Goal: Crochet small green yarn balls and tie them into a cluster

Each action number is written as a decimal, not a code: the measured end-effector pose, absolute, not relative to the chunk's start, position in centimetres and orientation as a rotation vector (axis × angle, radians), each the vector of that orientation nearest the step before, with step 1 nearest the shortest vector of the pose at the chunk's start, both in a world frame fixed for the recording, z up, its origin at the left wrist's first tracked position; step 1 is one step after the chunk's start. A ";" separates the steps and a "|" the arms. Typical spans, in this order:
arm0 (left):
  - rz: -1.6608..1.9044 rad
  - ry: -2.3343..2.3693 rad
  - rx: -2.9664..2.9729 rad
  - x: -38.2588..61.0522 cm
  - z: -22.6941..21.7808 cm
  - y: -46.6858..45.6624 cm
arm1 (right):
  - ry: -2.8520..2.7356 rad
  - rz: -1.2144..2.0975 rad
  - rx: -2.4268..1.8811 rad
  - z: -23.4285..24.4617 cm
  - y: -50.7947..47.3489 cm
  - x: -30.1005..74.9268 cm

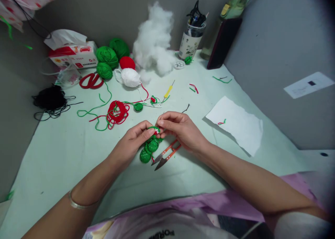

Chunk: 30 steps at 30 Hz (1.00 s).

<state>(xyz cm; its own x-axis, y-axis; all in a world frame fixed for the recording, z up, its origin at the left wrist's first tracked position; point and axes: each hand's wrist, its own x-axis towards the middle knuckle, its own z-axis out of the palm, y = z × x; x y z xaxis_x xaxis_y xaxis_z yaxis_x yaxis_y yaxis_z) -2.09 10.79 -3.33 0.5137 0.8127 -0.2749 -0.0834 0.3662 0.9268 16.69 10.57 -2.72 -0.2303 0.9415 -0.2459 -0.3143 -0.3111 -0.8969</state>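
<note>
Pinched between the thumb and fingers of my left hand (131, 139) is a small green crocheted piece (156, 130) with red and white in it. My right hand (184, 131) is closed at the right edge of that piece, thumb against fingertips; what sits in this pinch is too small to make out. Just below the hands lie round green crocheted balls (145, 155), close together, with a bit of red yarn beside them. Orange-handled thread snips (166, 154) rest on the table under my right hand, blades pointing to the lower left.
Loose red yarn (118, 114) and a yellow-handled crochet hook (169, 91) lie beyond my hands. Farther back are green yarn balls (107, 57), white yarn (130, 77), red scissors (91, 81) and white stuffing (154, 40). Torn paper (235, 123) is right, black yarn (51, 98) left.
</note>
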 end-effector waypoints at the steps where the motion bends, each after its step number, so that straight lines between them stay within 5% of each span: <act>1: 0.672 0.847 1.038 -2.0 -3.3 10.8 | -0.945 1.689 -1.036 -2.7 10.5 16.7; 13: 0.577 0.899 1.068 -1.7 -3.4 10.5 | -0.796 1.597 -1.061 -3.0 10.9 16.9; 30: 0.663 0.848 1.147 -1.7 -3.7 10.8 | -0.811 1.918 -0.897 -2.2 10.8 17.5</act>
<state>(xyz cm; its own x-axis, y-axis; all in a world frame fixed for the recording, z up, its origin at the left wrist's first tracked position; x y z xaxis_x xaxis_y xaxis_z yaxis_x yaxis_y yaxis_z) -1.69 10.78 -3.69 0.5308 0.8155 -0.2308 -0.0279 0.2890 0.9569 17.49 10.82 -2.22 -0.3844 0.8813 -0.2747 -0.4167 -0.4312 -0.8002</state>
